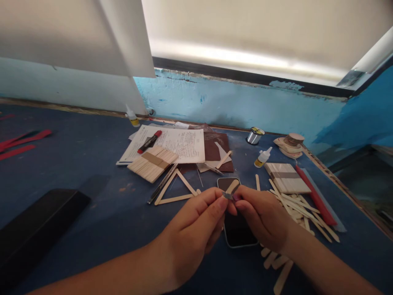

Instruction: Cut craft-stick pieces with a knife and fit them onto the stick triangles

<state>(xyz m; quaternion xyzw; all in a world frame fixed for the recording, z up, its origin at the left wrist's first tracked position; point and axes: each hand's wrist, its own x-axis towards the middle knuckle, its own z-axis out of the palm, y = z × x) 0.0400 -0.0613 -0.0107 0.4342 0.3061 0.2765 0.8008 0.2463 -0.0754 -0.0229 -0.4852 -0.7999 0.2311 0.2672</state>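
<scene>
In the head view, the left hand (pixel 192 229) and right hand (pixel 264 217) meet fingertip to fingertip, pinching a small grey piece (pixel 227 196) between them. Directly beneath the fingers lies a dark phone (pixel 238 231), a wooden stick (pixel 232 186) resting on its far end. Beyond the left fingers sits a stick triangle (pixel 176 189); right of the right fingers, loose sticks (pixel 302 211) and a glue bottle (pixel 263 157). Everything rests on a blue table (pixel 92 164) against a pale blue wall (pixel 233 104).

free: bare table (pixel 92 164) left | blocked: loose sticks (pixel 302 209) right, papers (pixel 181 143) ahead, probably flat
</scene>
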